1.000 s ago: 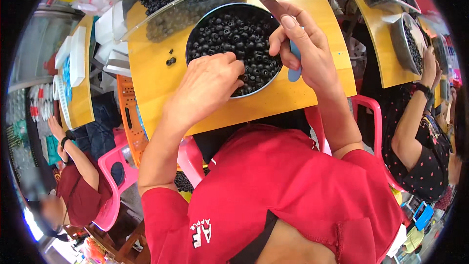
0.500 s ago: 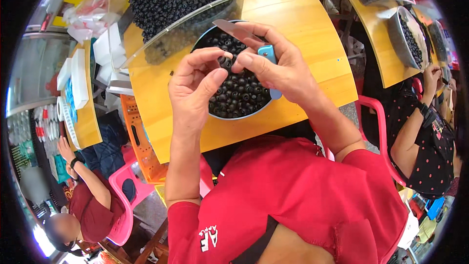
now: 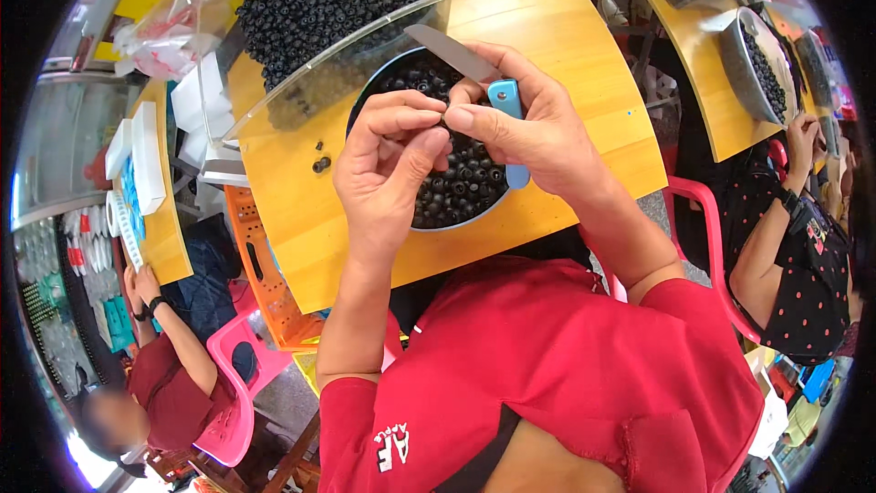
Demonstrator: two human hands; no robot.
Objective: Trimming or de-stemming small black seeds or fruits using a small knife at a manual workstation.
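Note:
My right hand [image 3: 538, 132] holds a knife with a blue handle [image 3: 507, 102], its metal blade [image 3: 452, 51] pointing to the upper left. The right thumb meets the fingertips of my left hand [image 3: 385, 157], which are pinched together. What lies between them is too small and covered to make out. Beneath both hands stands a round bowl [image 3: 456, 226] filled with small, shiny black round pieces [image 3: 456, 187], many showing a ring-like mark. My hands hide part of it. A couple of loose black pieces [image 3: 321, 164] lie on the table left of my left hand.
A clear plastic bin [image 3: 342, 46] heaped with black pieces stands at the far left of the yellow wooden table [image 3: 538, 14]. An orange crate [image 3: 265, 265] is left of the table. One person sits at left; another works at right near a bowl [image 3: 737, 59].
My left hand has moved right and its fingertips now meet the right thumb. The black round piece that showed in them is now hidden. The loose pieces on the table have come into view.

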